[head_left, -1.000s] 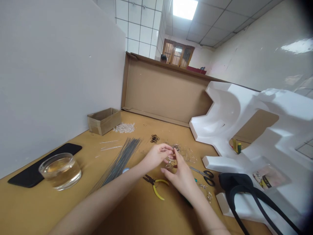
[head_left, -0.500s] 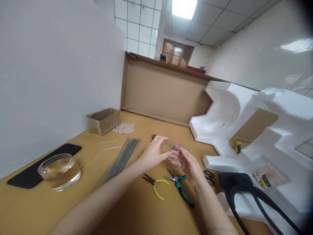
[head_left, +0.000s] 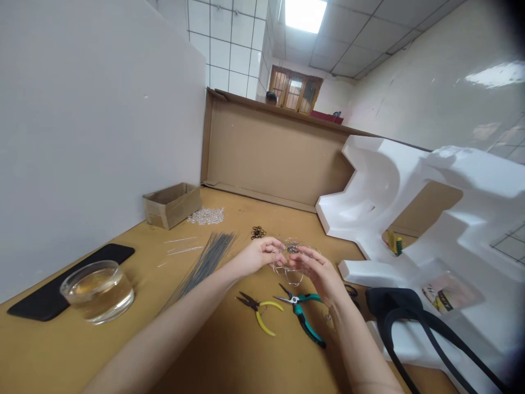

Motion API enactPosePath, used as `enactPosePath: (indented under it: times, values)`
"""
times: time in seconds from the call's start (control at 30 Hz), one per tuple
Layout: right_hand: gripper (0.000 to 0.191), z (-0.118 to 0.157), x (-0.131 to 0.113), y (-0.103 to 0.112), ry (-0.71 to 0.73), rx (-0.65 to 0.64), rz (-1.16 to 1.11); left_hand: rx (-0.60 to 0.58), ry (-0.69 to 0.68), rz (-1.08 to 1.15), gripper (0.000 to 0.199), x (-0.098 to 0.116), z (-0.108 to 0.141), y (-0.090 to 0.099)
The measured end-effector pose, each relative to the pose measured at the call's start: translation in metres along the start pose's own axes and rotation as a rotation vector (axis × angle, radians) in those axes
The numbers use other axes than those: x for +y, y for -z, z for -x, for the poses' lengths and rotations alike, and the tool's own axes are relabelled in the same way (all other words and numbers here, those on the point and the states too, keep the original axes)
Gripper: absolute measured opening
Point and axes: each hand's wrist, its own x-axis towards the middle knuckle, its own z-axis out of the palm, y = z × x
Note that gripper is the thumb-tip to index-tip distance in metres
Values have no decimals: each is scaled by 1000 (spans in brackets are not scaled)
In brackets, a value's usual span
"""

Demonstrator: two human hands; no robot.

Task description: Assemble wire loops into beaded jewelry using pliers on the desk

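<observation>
Between my hands is a roundish piece of looped silver wire [head_left: 293,278], with a denser cluster at its middle. My left hand [head_left: 262,254] pinches its left side with thumb and fingertips. At its right side, my right hand [head_left: 322,271] is closed on the loops with bent fingers. Just below lie yellow-handled pliers [head_left: 262,313] and teal-handled long-nose pliers [head_left: 301,312], both spread apart on the table. A small pile of black rings [head_left: 258,232] is just beyond my left hand.
A bundle of grey wires [head_left: 209,262] lies left of my hands. Further left are clear beads [head_left: 208,215], a cardboard box [head_left: 170,207], a glass bowl of liquid [head_left: 98,293] and a black flat object [head_left: 30,306]. White foam packing [head_left: 369,169] and scissors [head_left: 351,293] are at the right.
My left hand has come lower, uncovering the black rings, and its fingers have closed on the wire. My right hand's fingers have closed on the other side of it.
</observation>
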Motion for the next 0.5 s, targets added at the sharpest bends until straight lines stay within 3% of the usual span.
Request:
enactPosePath:
  times: [0.17, 0.3, 0.4, 0.5]
  values:
    - [41, 4, -3, -6, 26, 45, 183, 36, -5, -217, 21, -8, 0, -3]
    - [35, 4, -1, -9, 38, 101, 243, 79, -99, -373, 25, -14, 2, -10]
    - [35, 0, 5, -6, 83, 175, 220, 124, -131, -391, 41, -19, 2, -12]
    - [36, -6, 12, -2, 97, 209, 156, 83, -27, -304, 42, -22, -1, -10]
